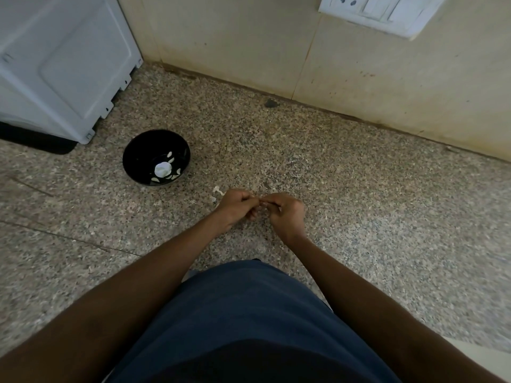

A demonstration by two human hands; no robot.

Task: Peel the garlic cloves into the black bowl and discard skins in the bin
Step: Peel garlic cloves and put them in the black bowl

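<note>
I am at a speckled stone counter (345, 194) that runs back to a stained tiled wall (276, 51), with a white appliance (63, 59) off beyond my left arm. My left hand (235, 207) and right hand (284, 214) meet over the counter in front of me, fingers of both curled in and the tips pinched together on something small between them. I take it for a garlic clove, though my fingers hide nearly all of it, so I cannot say how much skin is left on it.

The black bowl (130, 158) sits ahead and to the left of my left hand, well apart from it, with a pale lump and several white cloves (162, 170) already lying in its bottom. A few scraps of skin (218, 191) lie on the counter just beyond my left knuckles. I see no bin.

To do this well, I judge I should hold the clove steady with one hand, catch a loose edge of skin with the other thumbnail and pull along its length, not squeeze. The scraps want gathering before they scatter.
</note>
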